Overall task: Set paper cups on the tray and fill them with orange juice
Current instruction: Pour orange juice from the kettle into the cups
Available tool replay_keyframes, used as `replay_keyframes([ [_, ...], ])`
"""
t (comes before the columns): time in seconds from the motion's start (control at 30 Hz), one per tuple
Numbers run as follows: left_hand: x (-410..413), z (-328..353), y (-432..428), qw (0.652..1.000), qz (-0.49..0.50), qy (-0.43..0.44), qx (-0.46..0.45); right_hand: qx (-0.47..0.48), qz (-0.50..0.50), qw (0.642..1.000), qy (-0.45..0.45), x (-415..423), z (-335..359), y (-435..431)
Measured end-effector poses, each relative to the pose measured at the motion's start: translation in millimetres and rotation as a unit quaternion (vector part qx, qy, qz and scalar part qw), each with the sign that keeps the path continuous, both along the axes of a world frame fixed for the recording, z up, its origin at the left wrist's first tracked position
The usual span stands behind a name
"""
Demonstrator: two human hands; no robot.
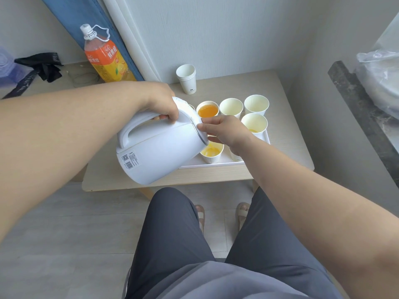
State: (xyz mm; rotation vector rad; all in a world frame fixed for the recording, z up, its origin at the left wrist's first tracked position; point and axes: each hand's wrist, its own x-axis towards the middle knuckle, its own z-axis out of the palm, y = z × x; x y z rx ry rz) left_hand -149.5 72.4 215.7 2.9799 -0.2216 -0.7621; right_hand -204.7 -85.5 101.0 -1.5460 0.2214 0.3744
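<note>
Left hand (pixel 160 104) grips the kettle (pixel 155 152) handle, tilting it over a cup (pixel 212 154) at 6 o'clock on the tray (pixel 216 165). Right hand (pixel 225 132) pinches the kettle's rim. Full cup (pixel 207 110) at 11 o'clock.

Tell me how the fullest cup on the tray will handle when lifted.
The fullest cup is thin paper, so it likely dents under a tight squeeze. Juice sits near its rim, so it probably spills if tilted.
</note>
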Motion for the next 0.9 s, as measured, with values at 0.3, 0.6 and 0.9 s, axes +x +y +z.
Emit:
replay_keyframes([
  [0.3,0.1,6.0,2.3,1.0,-0.005,-0.003,0.014,0.005,-0.006,1.0,-0.003,3.4,-0.6,3.9],
  [0.6,0.0,11.2,3.5,1.0,-0.01,-0.007,0.021,0.011,0.005,1.0,-0.009,3.1,6.4,5.4],
  [0.9,-3.9,17.2,2.4,0.999,-0.017,-0.01,0.03,0.007,0.035,0.999,-0.02,1.1,14.8,5.1],
])
